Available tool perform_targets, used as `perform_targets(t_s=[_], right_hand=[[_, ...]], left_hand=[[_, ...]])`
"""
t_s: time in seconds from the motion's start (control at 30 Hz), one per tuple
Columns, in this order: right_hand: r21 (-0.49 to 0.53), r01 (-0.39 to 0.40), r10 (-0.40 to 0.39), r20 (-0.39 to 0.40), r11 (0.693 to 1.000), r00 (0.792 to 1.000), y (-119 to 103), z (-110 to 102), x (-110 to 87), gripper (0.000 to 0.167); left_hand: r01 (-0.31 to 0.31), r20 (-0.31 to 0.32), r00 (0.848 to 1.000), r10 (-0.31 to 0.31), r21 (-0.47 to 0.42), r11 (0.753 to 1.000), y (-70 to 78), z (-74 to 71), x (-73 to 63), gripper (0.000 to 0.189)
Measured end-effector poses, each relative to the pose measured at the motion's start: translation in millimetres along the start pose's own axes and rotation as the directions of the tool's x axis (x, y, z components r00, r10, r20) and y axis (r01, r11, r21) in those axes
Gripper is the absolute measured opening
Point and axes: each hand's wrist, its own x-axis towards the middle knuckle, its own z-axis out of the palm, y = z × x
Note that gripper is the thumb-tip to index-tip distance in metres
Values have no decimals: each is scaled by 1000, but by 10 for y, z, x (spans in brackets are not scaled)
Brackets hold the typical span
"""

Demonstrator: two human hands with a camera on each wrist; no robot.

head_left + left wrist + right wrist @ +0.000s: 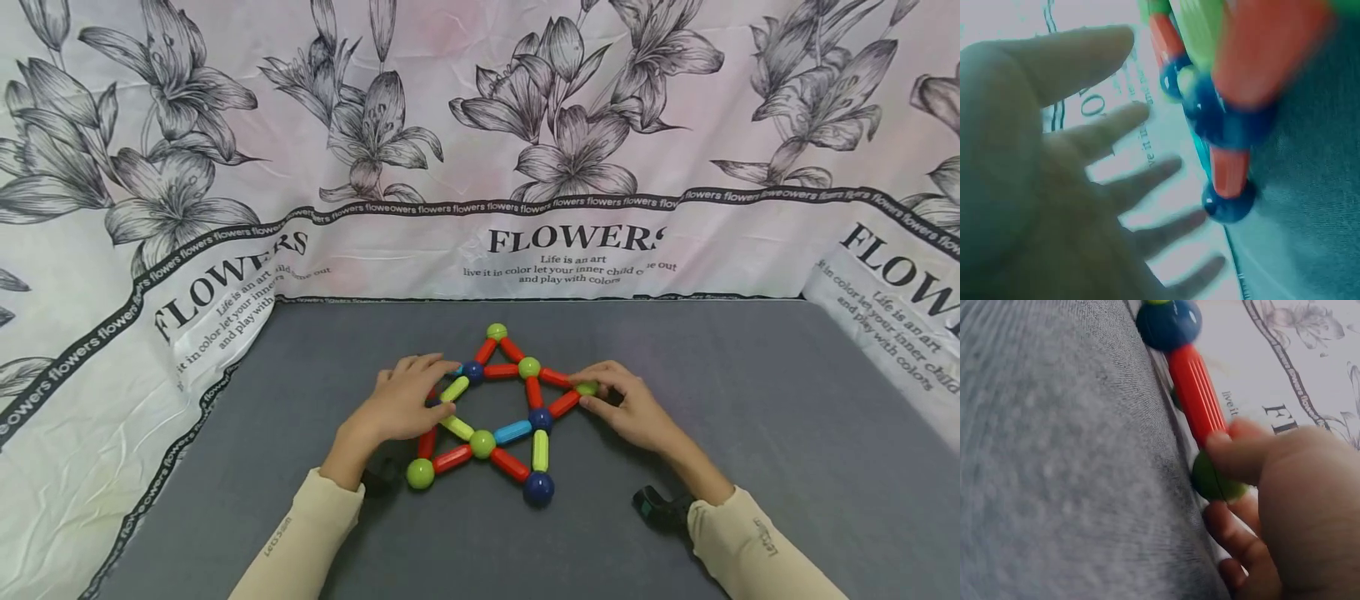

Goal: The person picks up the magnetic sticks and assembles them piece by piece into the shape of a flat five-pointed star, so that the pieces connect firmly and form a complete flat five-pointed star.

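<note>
A star-shaped frame of magnetic rods and balls lies flat on the grey table, with red rods (510, 465), a light blue rod (513, 432) and lime rods (540, 451). Its right tip is a green ball (587, 388), which my right hand (633, 410) pinches between thumb and fingers. In the right wrist view a red rod (1194, 394) joins that ball to a dark blue ball (1169, 324). Over the star's left side hovers my left hand (408, 398), partly hiding the balls and rods there. The left wrist view shows its fingers (1147, 181) spread and holding nothing.
The grey tabletop (750, 375) surrounds the star. A flower-printed cloth (570, 250) hangs along the back and sides. Dark straps show at both wrists, the right one (663, 508) beside the sleeve cuff.
</note>
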Motion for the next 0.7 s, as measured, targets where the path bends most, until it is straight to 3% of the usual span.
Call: perform_targets(t_s=[0.13,0.2,0.27,0.33,0.43,0.53,0.7], right_hand=[[-91,-104,91,-136,990,987,-29,-10,0,36],[-130,-153,126,-189,980,974,-73,-9,8,35],[-134,-169,144,-182,976,973,-129,-5,13,34],[-115,-149,137,-107,982,985,-188,15,17,35],[-86,-83,91,91,993,992,-280,62,16,42],[-126,-35,63,226,991,972,-359,109,12,57],[-276,-36,124,307,960,944,-444,128,-20,102]], left_hand=[[44,86,995,-42,-26,999,-148,-23,20,61],[47,90,995,-43,-44,998,-202,-5,42,61],[49,78,996,-44,-59,997,-235,22,71,61],[48,59,997,-44,-63,997,-261,53,96,61],[35,33,999,-33,-54,998,-292,97,125,62],[28,11,1000,-28,-35,999,-333,135,143,62],[51,-9,999,-51,-26,998,-374,164,144,61]])
